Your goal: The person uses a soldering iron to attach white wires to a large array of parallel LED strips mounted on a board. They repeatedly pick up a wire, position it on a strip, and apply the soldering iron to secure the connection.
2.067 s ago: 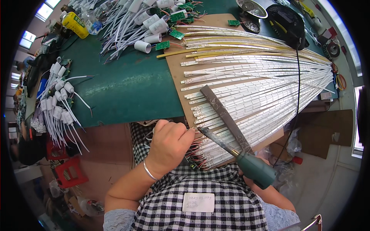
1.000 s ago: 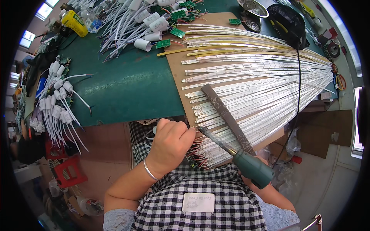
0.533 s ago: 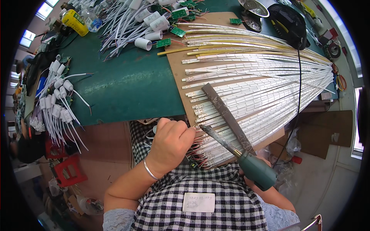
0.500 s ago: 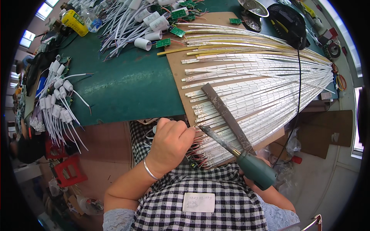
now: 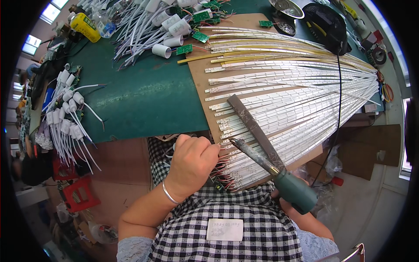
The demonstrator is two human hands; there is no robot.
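My left hand (image 5: pixel 194 163) is closed in a pinch at the near left ends of the LED strips (image 5: pixel 248 131), its fingertips on a thin wire that is mostly hidden by the fingers. Red and white wires (image 5: pixel 223 168) come off the nearest strip ends beside it. My right hand (image 5: pixel 287 208) is wrapped round the green handle of a large soldering iron (image 5: pixel 294 192), which hides most of the fingers. The iron's dark tip is just right of my left fingertips, over the strip ends. Across the strips lies a flat dark bar (image 5: pixel 253 126), left of the iron's barrel.
Brown board (image 5: pixel 201 87) lies under the strips on the green table (image 5: pixel 148 96). White cylindrical caps with cables and green circuit boards (image 5: pixel 184 49) are piled at the back; another bunch (image 5: pixel 65 118) sits left. A black cord (image 5: pixel 339 100) crosses the strips. Metal dishes (image 5: pixel 286 8) stand behind.
The soldering iron's tip has lifted slightly up and right from the strip ends, and its handle has shifted a little right with my right hand. My left hand stays nearly in place.
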